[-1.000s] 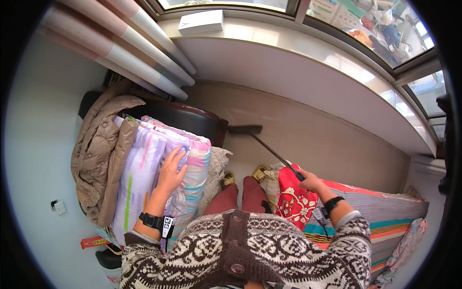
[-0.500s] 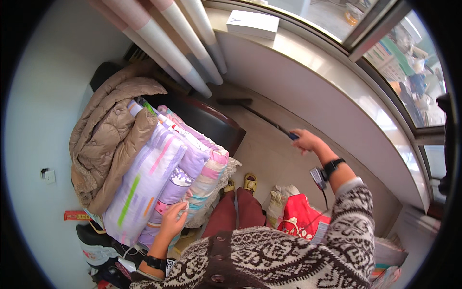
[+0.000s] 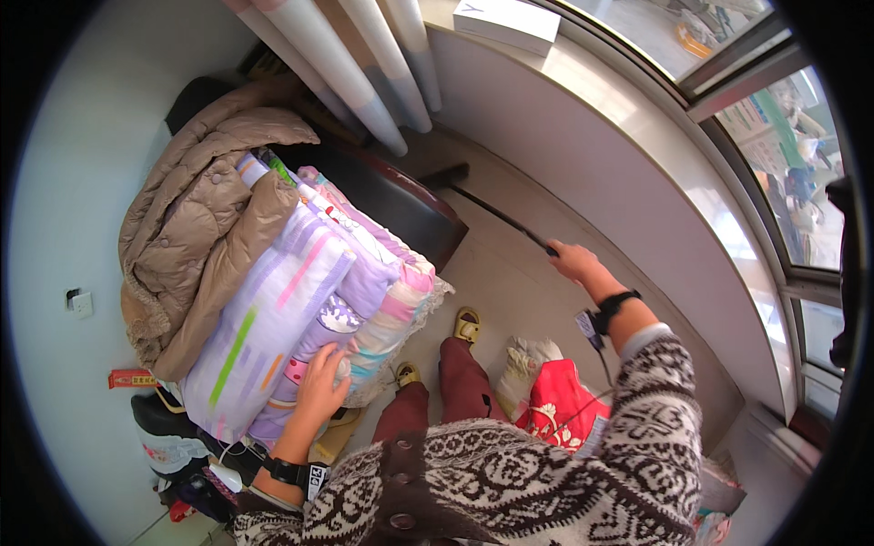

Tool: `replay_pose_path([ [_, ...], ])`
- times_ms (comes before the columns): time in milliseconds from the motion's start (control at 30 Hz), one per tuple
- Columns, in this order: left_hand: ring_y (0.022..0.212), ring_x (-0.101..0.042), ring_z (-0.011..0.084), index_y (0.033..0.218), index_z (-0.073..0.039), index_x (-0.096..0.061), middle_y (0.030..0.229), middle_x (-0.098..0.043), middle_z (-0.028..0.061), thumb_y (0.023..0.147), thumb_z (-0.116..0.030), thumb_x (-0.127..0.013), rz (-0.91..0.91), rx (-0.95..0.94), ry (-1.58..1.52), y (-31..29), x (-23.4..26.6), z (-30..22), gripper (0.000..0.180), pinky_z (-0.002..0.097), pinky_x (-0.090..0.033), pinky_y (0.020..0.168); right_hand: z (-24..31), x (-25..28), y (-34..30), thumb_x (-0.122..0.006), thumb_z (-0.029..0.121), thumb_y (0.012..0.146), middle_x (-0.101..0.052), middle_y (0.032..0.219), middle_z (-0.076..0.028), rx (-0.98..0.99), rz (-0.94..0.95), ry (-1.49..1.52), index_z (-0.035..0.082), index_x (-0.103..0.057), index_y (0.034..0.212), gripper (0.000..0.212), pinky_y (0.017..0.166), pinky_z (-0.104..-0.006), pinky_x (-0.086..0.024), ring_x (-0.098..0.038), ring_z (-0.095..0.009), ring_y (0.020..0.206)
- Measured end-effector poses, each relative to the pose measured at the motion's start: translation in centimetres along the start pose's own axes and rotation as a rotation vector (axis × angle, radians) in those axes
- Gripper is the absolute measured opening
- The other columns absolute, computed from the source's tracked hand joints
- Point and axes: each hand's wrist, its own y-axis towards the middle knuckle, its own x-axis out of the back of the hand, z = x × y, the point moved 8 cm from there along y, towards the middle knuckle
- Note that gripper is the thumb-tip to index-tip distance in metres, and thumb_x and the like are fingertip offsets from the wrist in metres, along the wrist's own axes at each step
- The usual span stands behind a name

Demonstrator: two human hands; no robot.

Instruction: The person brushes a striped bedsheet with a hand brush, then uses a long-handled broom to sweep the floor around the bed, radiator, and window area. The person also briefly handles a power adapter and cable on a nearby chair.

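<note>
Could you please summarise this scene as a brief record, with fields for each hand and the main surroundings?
Left hand: resting against folded bedding
Right hand: gripping a dark long-handled broom
Broom head: beside black furniture
Coat: brown, quilted, left of the bedding
Windowsill: holds a white box
Footwear: yellow slippers

I count, from my remote station, two hands: one left hand (image 3: pixel 320 387) and one right hand (image 3: pixel 578 262). Also present: one long-handled broom (image 3: pixel 501 216); two black wristbands (image 3: pixel 612 311); two yellow slippers (image 3: pixel 467 325); one brown padded jacket (image 3: pixel 205 218); one white box (image 3: pixel 507 25); one red floral bundle (image 3: pixel 557 396); one patterned cardigan (image 3: pixel 528 482), three buttons (image 3: pixel 401 478) visible. The overlapping bedding (image 3: pixel 269 305) I cannot number.
</note>
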Motion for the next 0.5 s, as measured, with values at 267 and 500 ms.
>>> replay_pose_path([
  [267,0.109,-0.051,0.0322,0.115,-0.002,-0.054,0.121,-0.051,0.0124,0.077,-0.01,-0.061,0.07,-0.114,-0.163,1.0,0.2,0.3,0.04,0.038,-0.043,0.09,-7.8,-1.8,-19.3,-0.06,0.02,0.074,-0.065,0.08,-0.015,-0.189,0.101,-0.071,0.022,-0.048,0.126,0.053,0.063,-0.0391,-0.052,-0.065,-0.027,0.067],
  [500,0.1,-0.058,0.0316,0.104,0.0,-0.062,0.109,-0.06,0.0159,0.079,-0.003,-0.057,-0.318,-0.357,-0.051,-3.0,8.8,-0.7,0.025,0.0376,-0.045,0.087,-13.0,-4.6,-26.8,-0.061,0.008,0.073,-0.055,0.069,-0.006,-0.414,0.16,0.625,0.016,-0.046,0.131,0.061,0.047,-0.0314,-0.054,-0.052,-0.013,0.048],
])
